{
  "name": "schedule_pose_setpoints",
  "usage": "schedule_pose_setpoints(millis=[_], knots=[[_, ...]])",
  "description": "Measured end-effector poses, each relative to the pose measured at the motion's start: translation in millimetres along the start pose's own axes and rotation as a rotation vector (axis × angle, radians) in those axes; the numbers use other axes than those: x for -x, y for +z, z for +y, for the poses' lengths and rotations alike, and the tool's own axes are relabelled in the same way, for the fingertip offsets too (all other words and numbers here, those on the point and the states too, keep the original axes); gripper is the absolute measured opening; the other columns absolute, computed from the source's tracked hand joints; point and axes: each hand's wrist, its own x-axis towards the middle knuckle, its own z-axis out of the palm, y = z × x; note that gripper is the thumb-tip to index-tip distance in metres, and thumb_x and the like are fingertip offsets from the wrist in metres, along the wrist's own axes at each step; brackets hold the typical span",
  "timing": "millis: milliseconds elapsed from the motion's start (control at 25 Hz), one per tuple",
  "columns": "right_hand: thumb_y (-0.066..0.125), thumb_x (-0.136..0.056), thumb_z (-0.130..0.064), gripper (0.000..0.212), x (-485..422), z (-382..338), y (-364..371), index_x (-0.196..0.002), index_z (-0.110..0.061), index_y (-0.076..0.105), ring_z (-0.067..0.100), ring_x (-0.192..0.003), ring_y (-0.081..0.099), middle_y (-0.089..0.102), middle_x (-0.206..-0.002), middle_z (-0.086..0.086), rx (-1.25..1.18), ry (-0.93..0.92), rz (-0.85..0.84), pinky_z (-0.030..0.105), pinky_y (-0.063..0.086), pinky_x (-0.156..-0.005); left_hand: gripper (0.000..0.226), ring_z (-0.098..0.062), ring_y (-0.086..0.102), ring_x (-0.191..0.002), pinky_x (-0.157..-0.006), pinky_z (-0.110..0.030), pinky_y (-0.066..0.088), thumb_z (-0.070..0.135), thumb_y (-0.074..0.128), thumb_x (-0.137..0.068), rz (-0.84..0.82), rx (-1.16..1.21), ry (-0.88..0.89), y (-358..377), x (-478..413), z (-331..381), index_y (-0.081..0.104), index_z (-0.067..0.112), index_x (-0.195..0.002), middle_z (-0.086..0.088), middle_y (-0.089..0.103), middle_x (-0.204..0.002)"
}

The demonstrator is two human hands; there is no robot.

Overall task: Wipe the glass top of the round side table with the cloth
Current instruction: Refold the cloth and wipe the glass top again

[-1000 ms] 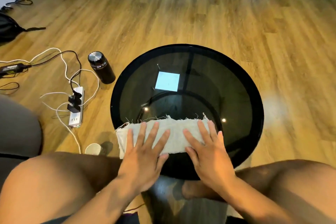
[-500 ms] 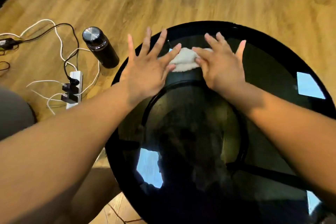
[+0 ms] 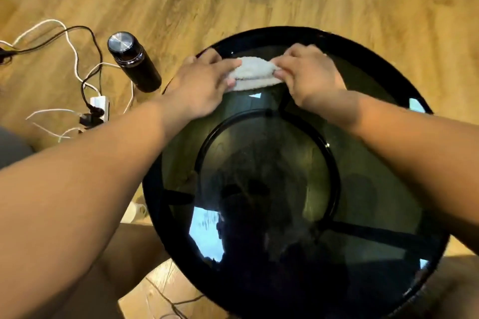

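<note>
The round side table [image 3: 368, 184] has a dark glass top in a black rim and fills the lower middle of the head view. A white cloth [image 3: 255, 74] lies bunched on the glass near the far rim. My left hand [image 3: 204, 80] grips the cloth's left end, fingers curled, at the table's far left edge. My right hand [image 3: 309, 72] pinches the cloth's right end. Both arms stretch across the glass. Much of the cloth is hidden under my fingers.
A black bottle [image 3: 133, 62] with a metal cap stands on the wooden floor just left of the table. A white power strip [image 3: 99, 109] with black and white cables lies further left. My knee shows below the left arm.
My hands went from flat with spread fingers to curled on the cloth's ends. The cloth is bunched up more at the far rim. The camera has leaned further over the table.
</note>
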Motion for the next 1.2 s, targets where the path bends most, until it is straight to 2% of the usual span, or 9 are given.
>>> schedule_pose_setpoints(millis=[120,240,440,520,640,760,840,1000,1200], knots=[[0.049,-0.098,-0.022,0.028,96.4,-12.9,-15.4,-0.121,-0.021,0.066,0.039,-0.089,0.058,0.064,-0.105,0.012,-0.042,-0.033,0.010,0.047,0.049,-0.076,0.048,-0.037,0.053,-0.107,-0.097,-0.044,0.038,0.031,0.050,-0.098,0.049,-0.090,0.109,10.5,74.3,38.0,0.041,0.025,-0.145,-0.006,0.050,-0.133],[0.049,-0.093,-0.015,0.033,181.1,-32.6,-30.6,-0.119,-0.019,0.069,0.035,-0.088,0.058,0.063,-0.100,0.012,-0.143,0.043,-0.074,0.046,0.049,-0.072,0.043,-0.033,0.059,-0.096,-0.091,-0.033,0.033,0.017,0.060,-0.093,0.054,-0.037,0.196,21.5,143.2,73.8,0.054,0.018,-0.135,-0.007,0.060,-0.125],[0.046,-0.094,-0.040,0.029,323.7,-63.3,-56.0,-0.118,-0.031,0.058,0.016,-0.084,0.060,0.063,-0.101,-0.008,-0.123,-0.070,-0.162,0.030,0.046,-0.079,0.038,-0.007,0.058,-0.079,-0.079,-0.020,0.040,0.027,0.062,-0.086,-0.073,-0.050,0.449,29.0,245.0,112.5,0.058,0.036,-0.123,0.016,0.063,-0.109],[0.048,-0.089,-0.041,0.028,341.3,-65.0,-59.2,-0.113,-0.032,0.059,0.013,-0.081,0.060,0.062,-0.095,-0.011,-0.092,-0.091,-0.174,0.029,0.036,-0.075,0.042,-0.009,0.052,-0.082,-0.075,-0.024,0.043,0.022,0.061,-0.085,-0.107,-0.049,0.512,33.4,257.7,118.3,0.053,0.038,-0.124,0.015,0.058,-0.109],[0.048,-0.090,-0.032,0.021,315.0,-47.9,-51.5,-0.104,-0.027,0.062,0.021,-0.067,0.054,0.055,-0.084,-0.003,0.042,-0.114,-0.099,0.037,0.028,-0.063,0.037,-0.017,0.052,-0.082,-0.070,-0.034,0.043,0.018,0.055,-0.086,0.027,-0.153,0.531,38.0,225.2,117.4,0.055,0.036,-0.118,0.009,0.059,-0.103],[0.054,-0.088,-0.025,0.017,247.3,-10.3,-46.1,-0.102,-0.026,0.065,0.026,-0.064,0.054,0.055,-0.081,0.000,0.104,0.037,0.026,0.035,0.023,-0.062,0.036,-0.023,0.054,-0.079,-0.068,-0.039,0.038,0.016,0.066,-0.079,0.138,-0.177,0.422,39.5,153.7,119.0,0.061,0.035,-0.110,0.009,0.062,-0.094],[0.064,-0.084,-0.021,0.018,192.7,14.3,-43.5,-0.100,-0.028,0.064,0.027,-0.068,0.058,0.057,-0.082,0.001,0.176,0.128,0.025,0.035,0.021,-0.065,0.032,-0.024,0.053,-0.079,-0.067,-0.039,0.034,0.016,0.066,-0.079,0.164,-0.185,0.370,37.4,99.8,120.0,0.066,0.033,-0.105,0.007,0.061,-0.090],[0.054,-0.092,-0.020,0.023,96.6,53.9,-37.9,-0.110,-0.033,0.059,0.026,-0.090,0.058,0.058,-0.100,0.001,0.157,0.238,0.053,0.040,0.028,-0.076,0.030,-0.028,0.052,-0.080,-0.070,-0.040,0.034,0.013,0.065,-0.080,0.263,-0.204,0.257,30.2,4.3,114.2,0.069,0.029,-0.105,0.002,0.057,-0.089],[0.051,-0.093,-0.019,0.033,-1.2,99.4,-28.7,-0.123,-0.034,0.053,0.028,-0.106,0.054,0.056,-0.112,0.003,0.129,0.331,0.055,0.047,0.031,-0.091,0.034,-0.030,0.052,-0.102,-0.088,-0.040,0.035,0.018,0.056,-0.091,0.273,-0.154,0.075,27.2,-96.0,113.6,0.062,0.025,-0.124,-0.002,0.056,-0.108]])
